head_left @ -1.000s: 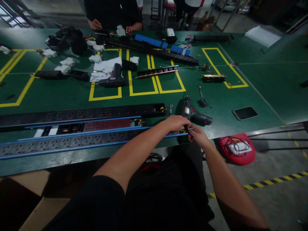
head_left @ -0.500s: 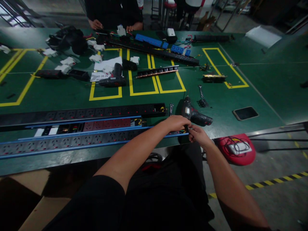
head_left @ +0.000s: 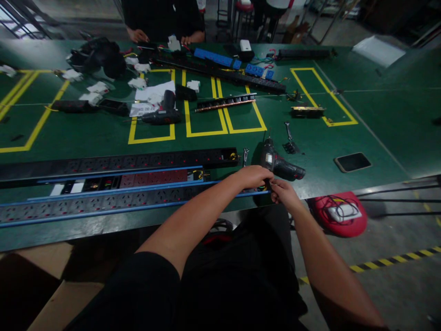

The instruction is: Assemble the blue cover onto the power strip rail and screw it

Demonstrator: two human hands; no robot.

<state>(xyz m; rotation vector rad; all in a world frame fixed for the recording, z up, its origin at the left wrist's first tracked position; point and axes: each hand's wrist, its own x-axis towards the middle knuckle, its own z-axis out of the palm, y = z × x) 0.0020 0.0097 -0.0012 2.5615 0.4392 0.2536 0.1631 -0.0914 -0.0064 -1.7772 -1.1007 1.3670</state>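
A long power strip with blue edges lies along the table's near edge. At its right end, my left hand is closed, its fingers bent over the end. My right hand meets it there with fingers pinched together at the tip of the strip. Whatever small part sits between the fingertips is too small to make out. Just beyond the hands lies a black power drill. A small wrench rests left of the drill.
Behind are a black strip, a second drill, another wrench and a metal-edged part. A phone lies right. A person's hands rest across the table. A red stool stands below right.
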